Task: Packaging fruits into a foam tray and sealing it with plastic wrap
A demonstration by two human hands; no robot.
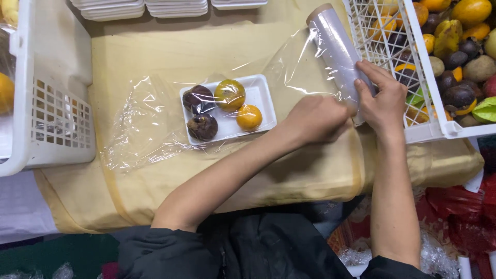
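Note:
A white foam tray [258,92] lies on a sheet of clear cling film [139,119] spread over a tan cloth. In it sit two dark purple fruits [198,96], a yellow-green fruit [230,94] and an orange fruit [249,117]. My right hand [381,97] grips the roll of cling film [333,44] near its lower end. My left hand [316,120] is closed on the film just beside the roll, to the right of the tray.
A white plastic crate [421,77] of mixed fruit stands at the right, touching the roll. Another white crate [51,119] stands at the left. Stacks of white foam trays [144,8] line the far edge. Red bags [454,217] lie at the lower right.

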